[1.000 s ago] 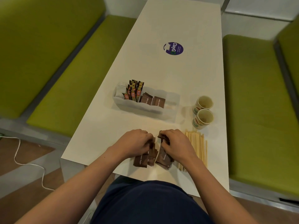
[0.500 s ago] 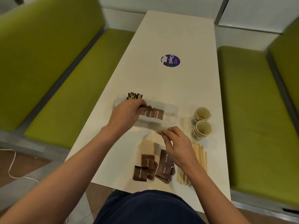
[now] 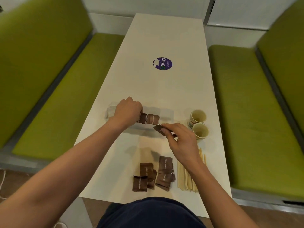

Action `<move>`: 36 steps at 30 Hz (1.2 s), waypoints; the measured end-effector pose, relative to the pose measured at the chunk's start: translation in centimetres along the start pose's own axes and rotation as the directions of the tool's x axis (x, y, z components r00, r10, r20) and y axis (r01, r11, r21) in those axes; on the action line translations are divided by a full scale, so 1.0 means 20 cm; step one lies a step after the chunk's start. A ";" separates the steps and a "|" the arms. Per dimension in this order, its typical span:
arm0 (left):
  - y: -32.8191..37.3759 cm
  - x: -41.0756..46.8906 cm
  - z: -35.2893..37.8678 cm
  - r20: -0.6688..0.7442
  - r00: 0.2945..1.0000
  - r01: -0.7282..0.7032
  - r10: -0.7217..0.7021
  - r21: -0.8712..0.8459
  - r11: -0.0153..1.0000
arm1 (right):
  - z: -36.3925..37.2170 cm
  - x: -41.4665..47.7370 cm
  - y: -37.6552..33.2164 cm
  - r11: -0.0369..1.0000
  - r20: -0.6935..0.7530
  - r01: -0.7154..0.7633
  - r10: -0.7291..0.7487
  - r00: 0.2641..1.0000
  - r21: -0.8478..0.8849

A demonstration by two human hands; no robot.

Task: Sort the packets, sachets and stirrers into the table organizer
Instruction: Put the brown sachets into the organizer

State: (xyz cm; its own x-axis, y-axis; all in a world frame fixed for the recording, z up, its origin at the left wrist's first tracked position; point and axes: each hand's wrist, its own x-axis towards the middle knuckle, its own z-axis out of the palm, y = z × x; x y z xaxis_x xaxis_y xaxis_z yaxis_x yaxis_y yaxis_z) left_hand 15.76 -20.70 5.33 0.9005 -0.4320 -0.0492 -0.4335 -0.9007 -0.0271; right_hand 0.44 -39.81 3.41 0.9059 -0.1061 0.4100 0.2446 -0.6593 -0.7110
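Note:
A clear table organizer (image 3: 167, 112) stands mid-table with brown sugar packets (image 3: 153, 118) upright in its middle compartment. My left hand (image 3: 127, 111) reaches into it, fingers closed on a brown packet (image 3: 142, 118) beside those. My right hand (image 3: 181, 140) hovers at the organizer's front wall, pinching another brown packet (image 3: 158, 129). A loose pile of brown sugar packets (image 3: 153, 174) lies near the front edge, with wooden stirrers (image 3: 185, 176) to its right, partly under my right forearm. The sachets at the organizer's left are hidden by my left hand.
Two paper cups (image 3: 199, 124) stand right of the organizer. A purple round sticker (image 3: 162, 63) marks the white table (image 3: 164, 89) farther back. Green bench seats flank the table on both sides.
Both hands left the packet pile near the front edge and moved forward to the organizer, each with a brown packet; the left reached in first, the right followed.

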 end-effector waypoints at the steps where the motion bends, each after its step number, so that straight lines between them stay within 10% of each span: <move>1: 0.00 0.01 0.01 0.003 1.000 -0.016 0.016 0.036 0.999 | 0.00 0.01 0.00 1.000 -0.006 -0.004 0.004 1.000 -0.003; 18: 0.00 -0.18 -0.02 -0.357 0.932 -0.013 -0.054 -0.181 0.983 | 0.21 0.45 0.10 0.934 0.271 -0.256 0.322 0.907 -0.250; 26: -0.01 -0.31 0.01 -0.371 0.924 -0.004 -0.094 -0.257 0.966 | 0.29 0.46 0.11 0.871 0.297 -0.094 0.263 0.918 -0.481; 36: 0.09 -0.48 0.04 -0.217 0.975 -0.020 -0.055 -0.326 0.945 | 0.13 0.20 0.06 0.961 0.259 -0.093 0.163 0.952 -0.261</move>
State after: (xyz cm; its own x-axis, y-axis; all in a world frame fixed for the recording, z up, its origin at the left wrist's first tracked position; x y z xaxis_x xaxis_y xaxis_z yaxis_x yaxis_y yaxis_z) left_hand 6.29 -18.13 4.97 0.9085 -0.3815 0.1706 -0.4167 -0.8577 0.3012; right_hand 5.30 -39.03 2.77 0.9918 -0.0155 0.1268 0.0604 -0.8179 -0.5721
